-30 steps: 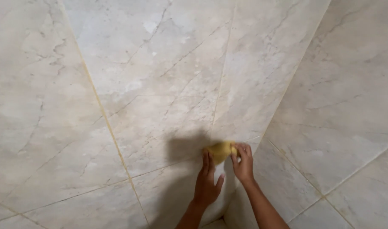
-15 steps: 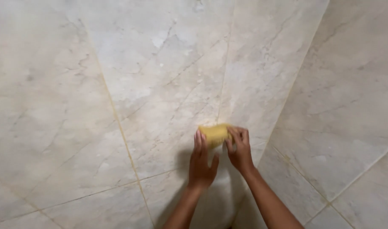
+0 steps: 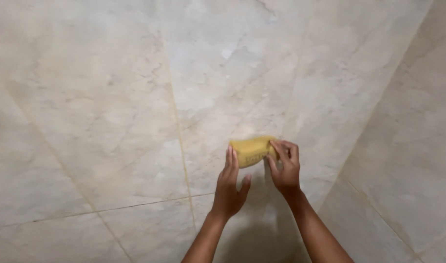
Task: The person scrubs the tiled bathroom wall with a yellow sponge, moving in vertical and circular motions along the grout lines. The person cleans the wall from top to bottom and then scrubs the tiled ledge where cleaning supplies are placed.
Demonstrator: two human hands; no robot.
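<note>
I note the marble-patterned tiled surface [image 3: 135, 97] is glossy and hard, so the yellow sponge block [image 3: 252, 151] at its five o'clock could skid or drop. My right hand [image 3: 284, 168] pinches its right end; my left hand [image 3: 230, 187] lies flat, fingertips touching it.

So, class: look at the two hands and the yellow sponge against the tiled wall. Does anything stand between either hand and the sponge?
Nothing visible does. The right hand already grips the sponge at its right end, and the left hand has its fingertips at the left end. Only bare tile lies around them.
</note>
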